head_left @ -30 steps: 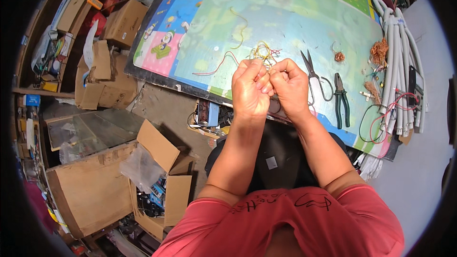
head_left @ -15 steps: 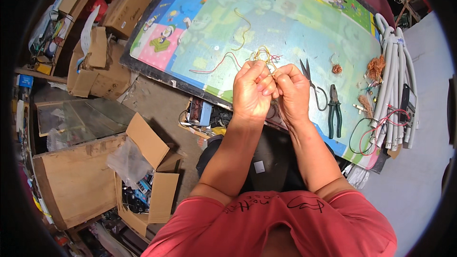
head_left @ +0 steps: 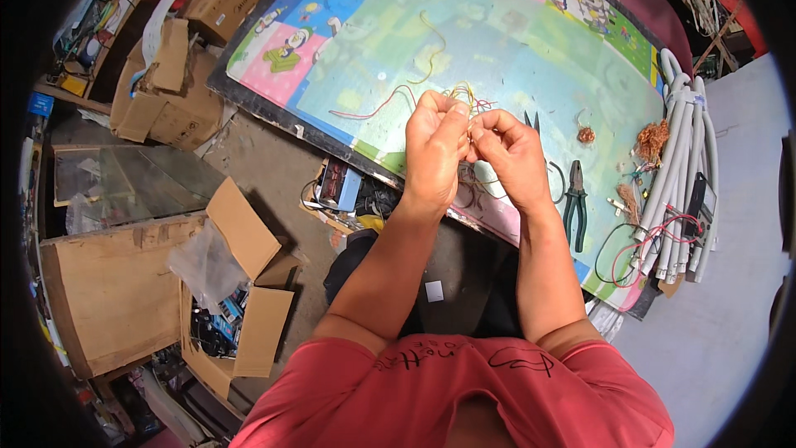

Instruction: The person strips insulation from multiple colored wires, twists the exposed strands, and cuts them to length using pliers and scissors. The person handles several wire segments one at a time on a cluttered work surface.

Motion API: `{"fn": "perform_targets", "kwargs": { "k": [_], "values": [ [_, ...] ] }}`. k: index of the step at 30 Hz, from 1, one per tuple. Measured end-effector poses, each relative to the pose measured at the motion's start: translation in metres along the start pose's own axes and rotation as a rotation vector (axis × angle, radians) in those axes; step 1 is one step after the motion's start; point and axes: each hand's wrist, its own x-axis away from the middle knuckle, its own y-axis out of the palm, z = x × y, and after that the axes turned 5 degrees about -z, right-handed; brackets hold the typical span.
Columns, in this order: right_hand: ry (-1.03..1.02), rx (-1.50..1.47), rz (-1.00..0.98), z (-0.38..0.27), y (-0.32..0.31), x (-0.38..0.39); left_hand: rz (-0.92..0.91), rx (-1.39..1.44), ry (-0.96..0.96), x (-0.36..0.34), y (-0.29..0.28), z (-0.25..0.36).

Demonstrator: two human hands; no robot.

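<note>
Over the near edge of the table, my left hand and my right hand meet, both with fingers pinched on thin wires. A tangle of yellow wire rises just beyond the fingertips. The exact spot being gripped is mostly covered by my fingers. From there a red wire trails left over the tabletop, and a loose yellow strand curves away toward the far side. Right of my right hand lie black scissors, partly hidden by it, then dark-green-handled pliers.
Bundled grey-white tubes lie along the table's right side, near copper wire clumps and red and black leads. A cartoon-patterned mat covers the table. At lower left stands an open cardboard box.
The view has shifted slightly. My right hand has turned and its fingers have spread a little from the left hand's, while both stay at the wires.
</note>
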Motion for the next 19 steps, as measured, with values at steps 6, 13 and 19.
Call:
{"fn": "perform_targets", "kwargs": {
  "k": [6, 13, 19],
  "values": [
    [0.074, 0.037, -0.004, -0.006, 0.0, 0.0, -0.036, -0.137, -0.013, 0.002, 0.0, -0.002],
    [0.044, 0.151, 0.086, -0.002, 0.004, 0.002, -0.003, -0.124, -0.027, -0.001, -0.002, -0.005],
    [-0.164, 0.664, 0.236, 0.01, 0.007, 0.001, 0.099, -0.064, -0.042, -0.003, -0.002, -0.009]
  ]
}}
